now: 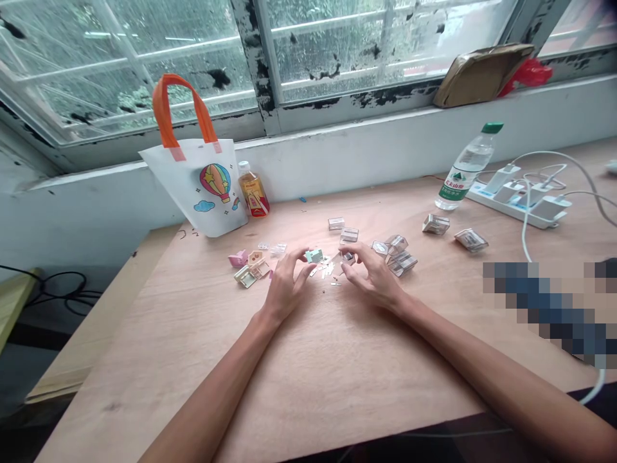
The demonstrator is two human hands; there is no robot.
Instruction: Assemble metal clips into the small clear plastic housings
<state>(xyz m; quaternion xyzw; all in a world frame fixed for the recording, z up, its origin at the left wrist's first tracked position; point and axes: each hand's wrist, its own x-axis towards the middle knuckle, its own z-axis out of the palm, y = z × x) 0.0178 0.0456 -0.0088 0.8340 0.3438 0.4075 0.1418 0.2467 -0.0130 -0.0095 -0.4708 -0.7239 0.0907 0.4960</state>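
My left hand is closed, with thumb and fingers on a small mint-green pencil sharpener part. Across from it, my right hand pinches a small clear plastic sharpener case, partly hidden by the fingers. Thin metal blades lie scattered on the table between the hands, with tiny dark screws among them. Left of my left hand sit a pink part, a cream part and clear plastic pieces. Several clear sharpener cases are grouped beside my right hand.
Two clear cases lie beyond the hands, and others lie farther right. A white bag, an orange drink bottle, a water bottle and a power strip with cables line the back. A blurred patch covers the right edge.
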